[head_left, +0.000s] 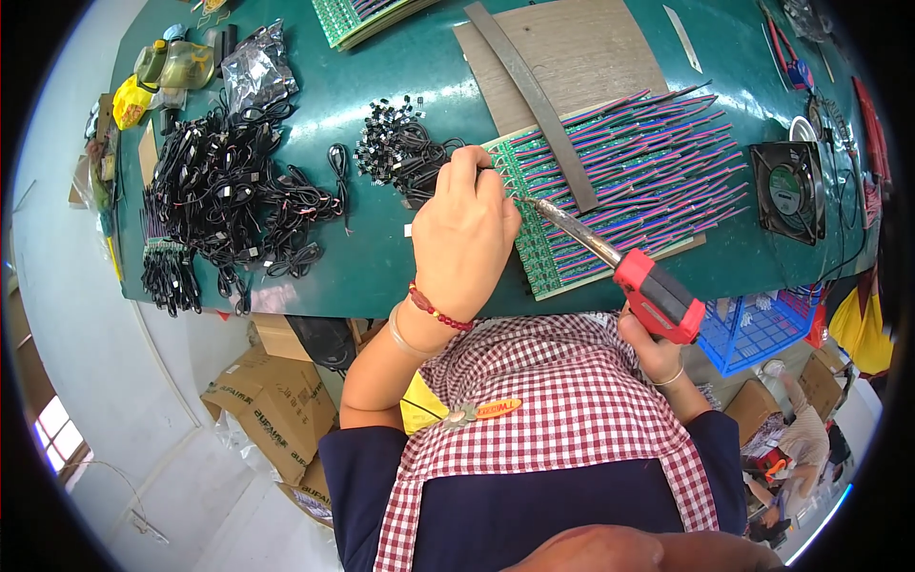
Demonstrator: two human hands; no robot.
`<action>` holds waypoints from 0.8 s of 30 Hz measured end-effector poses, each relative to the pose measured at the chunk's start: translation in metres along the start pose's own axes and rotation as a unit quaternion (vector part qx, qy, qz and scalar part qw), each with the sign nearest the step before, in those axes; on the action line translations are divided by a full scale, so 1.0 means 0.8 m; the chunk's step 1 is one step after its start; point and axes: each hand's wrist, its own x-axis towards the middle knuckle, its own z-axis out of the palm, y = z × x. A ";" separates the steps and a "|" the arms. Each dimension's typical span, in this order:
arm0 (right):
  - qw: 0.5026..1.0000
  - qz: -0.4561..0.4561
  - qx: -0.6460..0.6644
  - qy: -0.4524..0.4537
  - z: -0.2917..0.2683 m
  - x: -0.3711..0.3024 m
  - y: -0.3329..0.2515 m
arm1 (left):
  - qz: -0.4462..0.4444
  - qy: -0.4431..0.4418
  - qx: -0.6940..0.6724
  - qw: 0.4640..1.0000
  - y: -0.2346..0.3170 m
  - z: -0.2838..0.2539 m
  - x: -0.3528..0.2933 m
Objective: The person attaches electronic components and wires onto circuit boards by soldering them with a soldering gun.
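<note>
My right hand (656, 351) grips a soldering iron (658, 296) by its red and black handle. Its metal tip reaches left to the edge of a green circuit board panel (541, 253), close to my left hand's fingers. My left hand (462, 234) is closed, fingers bent down at the panel's upper left corner; what they pinch is hidden behind the knuckles. Rows of pink, blue and black wires (658, 181) run rightward from the panel. A dark flat bar (538, 110) lies across them. Just left of my left hand is a bundle of black cables (400, 143).
A large pile of black cables (214, 181) covers the table's left side. The panel rests partly on a brown board (562, 52). At right stands a small black fan (789, 191); red-handled pliers (782, 48) lie beyond it. A blue crate (762, 329) is below the table edge.
</note>
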 end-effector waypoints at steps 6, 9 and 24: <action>0.999 -0.010 -0.031 0.006 0.003 -0.001 0.002 | 0.017 0.002 0.031 0.999 0.002 0.003 0.000; 0.998 -0.030 -0.033 0.037 0.006 -0.001 -0.002 | 0.028 0.011 0.034 0.999 0.002 0.004 0.000; 0.997 -0.065 -0.007 0.029 0.000 -0.001 0.000 | 0.035 0.023 0.023 0.999 0.001 0.003 0.001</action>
